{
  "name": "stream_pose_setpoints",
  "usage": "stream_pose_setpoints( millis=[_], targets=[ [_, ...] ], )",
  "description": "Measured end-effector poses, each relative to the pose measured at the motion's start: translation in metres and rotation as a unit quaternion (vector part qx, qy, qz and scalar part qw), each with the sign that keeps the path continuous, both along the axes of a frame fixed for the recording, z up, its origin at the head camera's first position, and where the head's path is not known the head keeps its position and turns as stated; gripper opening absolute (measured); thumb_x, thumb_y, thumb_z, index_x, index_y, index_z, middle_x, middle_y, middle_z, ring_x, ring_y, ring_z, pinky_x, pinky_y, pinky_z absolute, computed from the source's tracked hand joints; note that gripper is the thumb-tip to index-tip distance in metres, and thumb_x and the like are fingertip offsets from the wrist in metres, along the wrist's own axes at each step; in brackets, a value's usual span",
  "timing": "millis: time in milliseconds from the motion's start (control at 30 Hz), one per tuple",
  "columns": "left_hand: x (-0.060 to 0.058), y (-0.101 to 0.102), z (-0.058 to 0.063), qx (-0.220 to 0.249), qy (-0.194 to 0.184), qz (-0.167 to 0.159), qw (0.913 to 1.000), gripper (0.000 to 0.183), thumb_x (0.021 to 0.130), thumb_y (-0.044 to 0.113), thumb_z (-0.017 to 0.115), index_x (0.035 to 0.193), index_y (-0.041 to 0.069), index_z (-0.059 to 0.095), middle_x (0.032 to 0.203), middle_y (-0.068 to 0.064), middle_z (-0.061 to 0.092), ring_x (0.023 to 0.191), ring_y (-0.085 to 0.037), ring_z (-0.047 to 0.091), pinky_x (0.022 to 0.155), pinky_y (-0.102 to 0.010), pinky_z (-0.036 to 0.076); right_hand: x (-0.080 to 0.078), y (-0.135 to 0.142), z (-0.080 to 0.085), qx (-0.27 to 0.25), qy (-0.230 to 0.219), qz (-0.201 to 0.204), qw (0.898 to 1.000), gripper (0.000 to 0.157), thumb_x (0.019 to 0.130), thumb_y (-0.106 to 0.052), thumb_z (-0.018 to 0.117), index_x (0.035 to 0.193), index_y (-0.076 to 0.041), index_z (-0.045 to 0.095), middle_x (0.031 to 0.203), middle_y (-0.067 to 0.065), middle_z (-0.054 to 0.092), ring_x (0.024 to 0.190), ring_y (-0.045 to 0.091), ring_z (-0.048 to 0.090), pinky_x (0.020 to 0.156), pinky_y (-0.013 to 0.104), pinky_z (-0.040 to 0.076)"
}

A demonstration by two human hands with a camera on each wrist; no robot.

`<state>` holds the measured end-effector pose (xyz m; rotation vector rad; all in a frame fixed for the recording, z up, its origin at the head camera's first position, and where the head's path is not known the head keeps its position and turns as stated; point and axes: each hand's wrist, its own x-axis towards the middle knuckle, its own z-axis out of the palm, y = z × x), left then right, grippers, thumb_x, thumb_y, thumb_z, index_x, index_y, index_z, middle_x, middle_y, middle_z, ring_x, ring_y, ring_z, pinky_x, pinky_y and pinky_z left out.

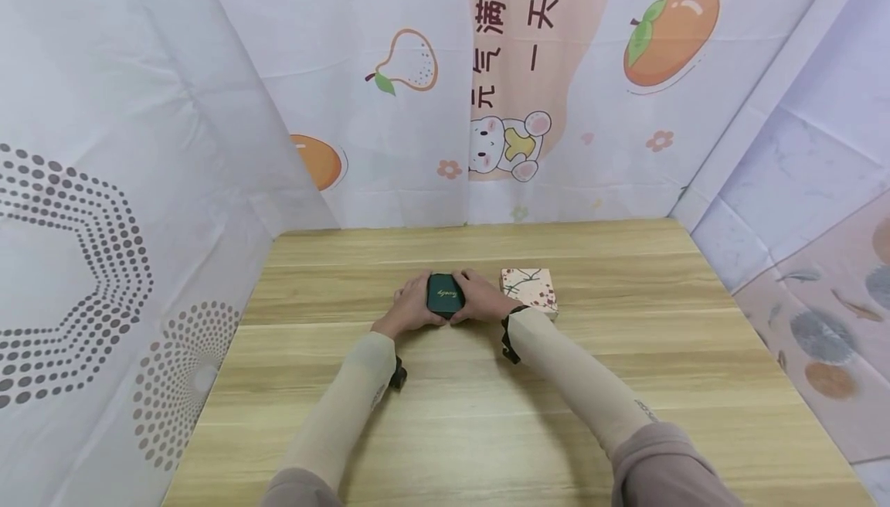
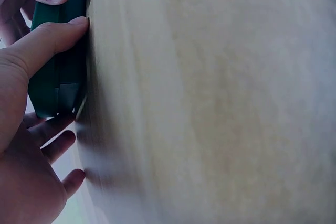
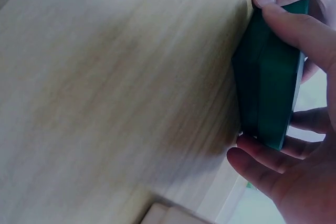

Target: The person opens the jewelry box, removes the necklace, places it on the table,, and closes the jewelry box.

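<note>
Gold script runs across the top of a small dark-green box with cut corners [image 1: 445, 296], too small to read with certainty. On the white fruit-print curtain [image 1: 327, 105] behind, brown Chinese characters stand in two columns on a peach band: from the bottom up, one reads 元气满满, the other 一天 with a further character cut off by the top of the view.

The green box is on the light wood-grain table [image 1: 445, 430], toward the far edge, where the curtain hangs. The left hand [image 1: 413, 304] grips its left side and the right hand [image 1: 484, 300] its right, thumbs on the near side and fingers reaching around to the far side. The thumbs lie close together there, and a seam shows along the box's side in the wrist views.

There are two boxes in all: the second, a cream square one printed with red blossoms and green branches [image 1: 530, 288], lies just right of the right hand, its near edge partly behind the right forearm. Bare wood runs left of the left hand, right of the cream box and nearer the person between the two beige sleeves. Two black wrist straps show, one on each arm.
</note>
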<state>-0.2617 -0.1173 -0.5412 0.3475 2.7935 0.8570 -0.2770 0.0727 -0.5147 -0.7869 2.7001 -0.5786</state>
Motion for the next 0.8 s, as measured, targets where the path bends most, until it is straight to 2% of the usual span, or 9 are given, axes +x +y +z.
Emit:
stream_pose_setpoints(
  millis=[267,800],
  targets=[
    [-0.0006,-0.0007,0.0012,0.004,-0.001,0.000,1.0000,0.107,0.070,0.032,0.088,0.153,0.008,0.025,0.149,-0.014,0.041,0.133,-0.035,0.039,0.108,-0.055,0.027,-0.0015,-0.0030,-0.0035,0.016,0.006,-0.006,1.000,0.102,0.073,-0.035,0.086,0.149,0.004,0.030,0.139,0.024,0.043,0.121,0.031,0.051,0.105,0.040,0.044],
    [0.0010,-0.0031,-0.0011,0.003,0.004,-0.010,0.9999,0.105,0.071,0.036,0.087,0.152,0.008,0.026,0.148,-0.013,0.042,0.132,-0.034,0.040,0.108,-0.055,0.028,0.0023,-0.0004,-0.0021,-0.009,0.005,-0.007,1.000,0.097,0.073,-0.035,0.086,0.147,0.003,0.035,0.134,0.022,0.045,0.116,0.031,0.052,0.102,0.041,0.045]
  ],
)
